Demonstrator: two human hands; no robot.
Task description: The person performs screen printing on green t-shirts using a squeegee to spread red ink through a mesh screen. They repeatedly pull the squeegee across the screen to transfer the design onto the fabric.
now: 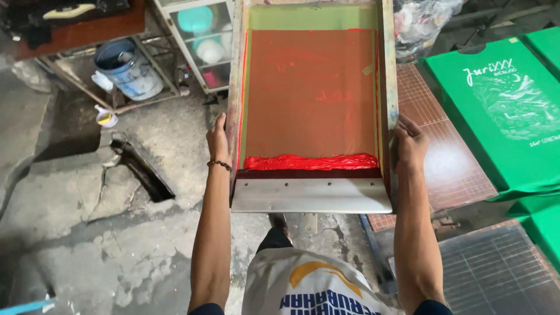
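I hold a wooden-framed printing screen [312, 87] out in front of me, above the floor. My left hand [218, 140] grips its left rail and my right hand [410, 143] grips its right rail. The mesh is stained red-orange with a green strip at the far end. A thick line of red ink [310, 161] lies across the near end of the mesh. A metal-backed squeegee [311, 195] rests against the near edge, just below the ink.
Green printed shirts [513, 99] lie on pallets at the right, beside a brown gridded board [449, 157]. A cracked concrete floor with a hole [143, 172] is at the left. A bucket [128, 67] and a shelf unit [201, 41] stand at the back left.
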